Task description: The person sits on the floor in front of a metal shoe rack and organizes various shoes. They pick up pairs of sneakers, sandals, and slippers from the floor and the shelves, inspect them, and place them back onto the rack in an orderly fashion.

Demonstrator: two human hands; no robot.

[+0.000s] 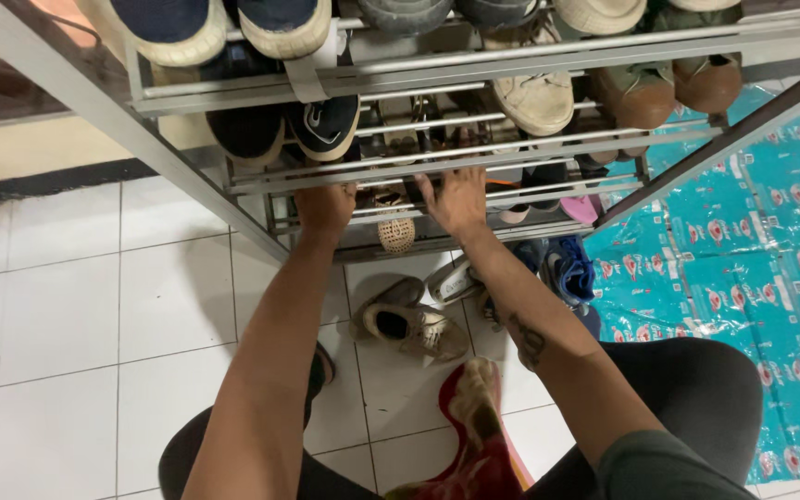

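left arm: bare, stretched toward 12 o'clock
left grip (pixel 324 206): fingers curled under, knuckles up
right arm: bare, angled toward 11 o'clock
right grip (pixel 456 199): palm down, fingers spread flat

This looks like a home, in the spot where a family keeps its shoes. A metal shoe rack (pixel 474 69) stands on a white tile floor (pixel 67 306), and its shelves are full of many different shoes. There are sneakers (pixel 534 93), dark slip-ons (pixel 326 125) and brown shoes (pixel 673 88). More shoes (pixel 414 324) lie loose on the floor by the rack. A blue patterned mat (pixel 752 259) covers the floor on one side. A plain wall (pixel 48 148) stands behind.
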